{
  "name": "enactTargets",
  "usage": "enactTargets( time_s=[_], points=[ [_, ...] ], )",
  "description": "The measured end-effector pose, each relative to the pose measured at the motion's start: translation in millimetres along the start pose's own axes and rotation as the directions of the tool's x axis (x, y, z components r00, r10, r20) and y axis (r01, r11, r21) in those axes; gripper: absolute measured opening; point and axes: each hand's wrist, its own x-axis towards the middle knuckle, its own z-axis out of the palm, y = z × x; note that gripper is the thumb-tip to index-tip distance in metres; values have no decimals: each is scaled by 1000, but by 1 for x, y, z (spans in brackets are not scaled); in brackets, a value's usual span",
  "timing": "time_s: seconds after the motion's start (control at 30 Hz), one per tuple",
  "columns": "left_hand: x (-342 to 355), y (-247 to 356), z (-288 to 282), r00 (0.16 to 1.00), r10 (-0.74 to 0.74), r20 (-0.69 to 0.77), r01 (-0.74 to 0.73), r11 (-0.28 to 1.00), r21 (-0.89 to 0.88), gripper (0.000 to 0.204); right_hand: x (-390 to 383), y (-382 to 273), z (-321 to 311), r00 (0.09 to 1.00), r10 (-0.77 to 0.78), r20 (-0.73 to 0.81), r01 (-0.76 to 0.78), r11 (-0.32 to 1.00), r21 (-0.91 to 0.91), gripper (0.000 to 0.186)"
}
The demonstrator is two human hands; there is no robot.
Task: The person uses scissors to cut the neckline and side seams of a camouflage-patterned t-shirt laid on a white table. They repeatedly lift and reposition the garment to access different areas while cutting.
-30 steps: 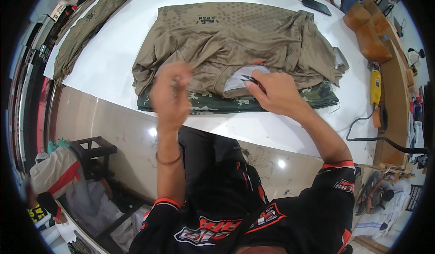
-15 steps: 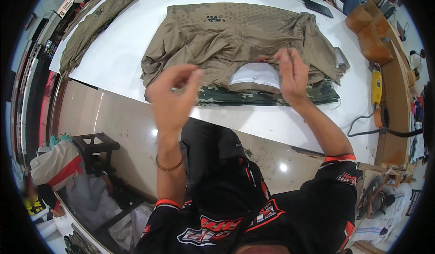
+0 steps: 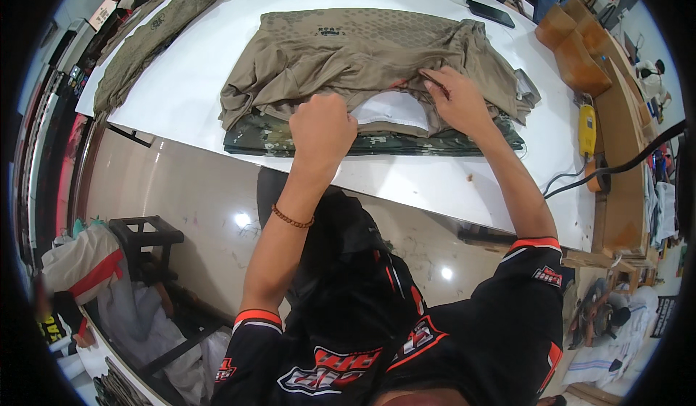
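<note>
A khaki shirt with a honeycomb print along its far edge lies rumpled on the table, its round neck opening toward me and the white inside showing. My left hand is closed in a fist at the left side of the neck opening; what it holds, if anything, is hidden. My right hand is at the right of the opening, thumb and fingers bent together over the fabric around something dark and thin, too small to name. A small orange patch shows beside its fingertips. Under the shirt lies folded green camouflage cloth.
The white table also bears more khaki garments at far left and a dark phone at far right. A yellow tool with a black cable lies by the brown box partitions at right. A black stool stands lower left.
My left hand has moved right and closed into a fist beside the neck opening. My right hand has turned, its fingers now lower on the fabric. The whole view has shifted slightly.
</note>
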Motion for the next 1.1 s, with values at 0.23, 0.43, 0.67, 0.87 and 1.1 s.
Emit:
enactTargets(
  time_s=[0.23, 0.43, 0.67, 0.87, 1.1],
  points=[
    [0, -7, 10, 996, 61, -68, -60, 998, 27, 17, 37, 53, 13, 997, -52, -52, 47, 995, -83, 35],
    [3, -19, 19, 976, -9, -217, -57, 953, -296, 18, 22, 1, -19, 977, 168, -133, -158, 984, 81, 37],
    [23, -38, 20, 928, -292, 232, 214, -92, -972, 18, -17, -26, -15, 949, 281, 142, -252, 948, -192, 38],
    [39, -53, 37, 888, -194, 417, 216, -625, -750, 17, -19, -16, -5, 967, 250, 39, -243, 961, -136, 24],
    [39, -44, 32, 858, -289, 424, 251, -485, -838, 12, -10, -2, -17, 756, 572, 318, -468, 133, 874, 11]
  ],
)
